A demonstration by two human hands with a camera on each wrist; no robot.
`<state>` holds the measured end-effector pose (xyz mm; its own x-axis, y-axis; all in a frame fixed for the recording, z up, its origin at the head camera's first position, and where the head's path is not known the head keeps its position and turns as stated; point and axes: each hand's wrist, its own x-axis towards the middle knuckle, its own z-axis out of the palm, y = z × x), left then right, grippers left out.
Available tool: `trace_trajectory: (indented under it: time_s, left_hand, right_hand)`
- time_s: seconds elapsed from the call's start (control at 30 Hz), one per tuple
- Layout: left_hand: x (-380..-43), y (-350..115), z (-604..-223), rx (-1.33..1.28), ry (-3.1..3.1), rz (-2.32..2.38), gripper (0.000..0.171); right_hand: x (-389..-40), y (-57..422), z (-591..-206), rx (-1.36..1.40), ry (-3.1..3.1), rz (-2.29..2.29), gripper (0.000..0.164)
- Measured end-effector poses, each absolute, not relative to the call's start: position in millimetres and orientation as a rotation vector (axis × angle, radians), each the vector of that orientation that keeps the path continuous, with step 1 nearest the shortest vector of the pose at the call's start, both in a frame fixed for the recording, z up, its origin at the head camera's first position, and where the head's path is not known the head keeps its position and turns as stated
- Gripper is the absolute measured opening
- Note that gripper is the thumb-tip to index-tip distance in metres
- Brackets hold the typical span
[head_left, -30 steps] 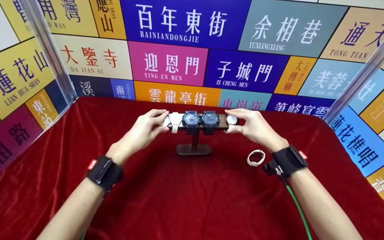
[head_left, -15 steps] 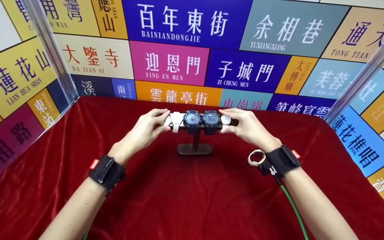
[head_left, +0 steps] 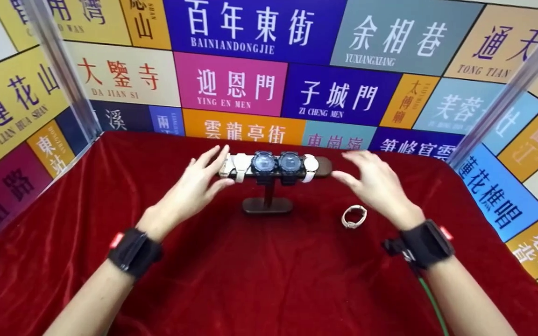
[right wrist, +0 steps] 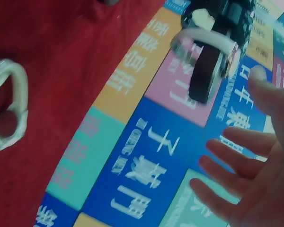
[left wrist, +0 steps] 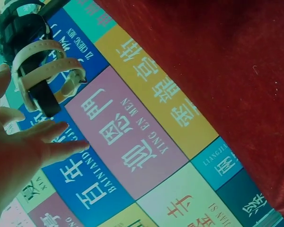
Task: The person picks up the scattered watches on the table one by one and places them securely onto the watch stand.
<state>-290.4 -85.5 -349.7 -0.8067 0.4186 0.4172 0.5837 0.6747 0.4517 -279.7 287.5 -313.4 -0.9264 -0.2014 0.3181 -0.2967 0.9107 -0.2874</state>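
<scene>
A dark brown watch stand (head_left: 323, 166) carries a row of wristwatches on its crossbar. Two pale-strapped watches (head_left: 242, 167) sit at the left end and two black digital watches (head_left: 277, 163) in the middle. Beside the black pair is a white round-faced watch (head_left: 311, 164), with bare bar to its right. My left hand (head_left: 196, 182) is at the bar's left end, thumb and fingers spread and relaxed. My right hand (head_left: 378, 184) hovers just off the right end, fingers apart and holding nothing. The right wrist view shows its fingers (right wrist: 227, 175) clear of the bar end.
A loose beige watch (head_left: 354, 217) with its strap closed in a loop lies on the red velvet cloth (head_left: 269, 275), right of the stand's base (head_left: 267, 206). Colourful sign panels (head_left: 231, 84) stand behind, with clear upright edges at both corners. A green cable trails from the right wristband.
The white round-faced watch slid left along the bar, up to the black watches. Then my right hand let go and drew away right. My left fingers loosened from the left end.
</scene>
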Motion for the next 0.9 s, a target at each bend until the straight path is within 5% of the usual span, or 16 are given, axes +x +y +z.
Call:
trace_trajectory:
  time_s: [0.23, 0.5, 0.9]
  left_hand:
    - [-258, -81, -351, -0.878, -2.466, -0.694, 0.059]
    - [-226, -61, -363, -1.051, -2.410, -0.502, 0.054]
    - [-204, -41, -377, -1.214, -2.456, -0.369, 0.045]
  right_hand:
    - [-278, 327, -336, 0.034, -2.949, 0.435, 0.025]
    - [-289, 334, -372, -0.233, -3.227, 0.428, 0.055]
    - [-295, 302, -396, -0.181, -3.224, 0.295, 0.027]
